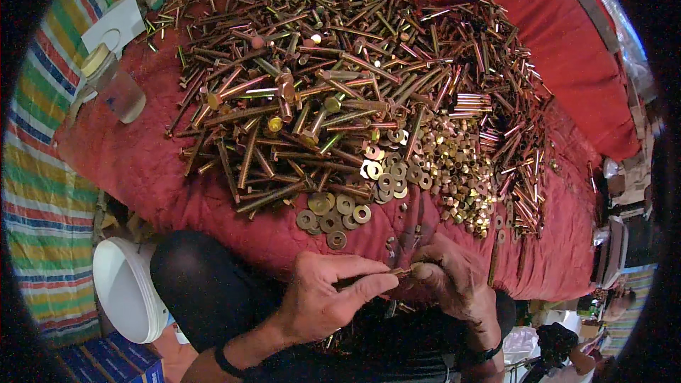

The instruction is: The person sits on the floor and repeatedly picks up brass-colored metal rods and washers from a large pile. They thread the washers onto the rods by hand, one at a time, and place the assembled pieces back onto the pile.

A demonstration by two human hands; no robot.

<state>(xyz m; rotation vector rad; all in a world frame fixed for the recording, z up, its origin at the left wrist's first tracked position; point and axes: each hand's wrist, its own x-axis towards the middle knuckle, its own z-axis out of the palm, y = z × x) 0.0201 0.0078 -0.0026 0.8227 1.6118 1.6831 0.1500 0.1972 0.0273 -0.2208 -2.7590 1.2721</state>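
Observation:
Over my lap, my left hand pinches a coppery bolt between thumb and forefinger, its end sticking out to the right. At that end my right hand has its thumb and fingers closed together; whether a small part sits between them is hidden. Just beyond the hands lie flat round washers in a loose cluster. Brass-coloured nuts are heaped to their right. Large bolts are piled behind the washers, and thinner bolts spread along the right side.
A red quilted cloth lies under the heaps. On its left stands a clear jar with a pale lid, near a white card. A white bucket and blue boxes are at lower left. Striped sheeting hangs along the left.

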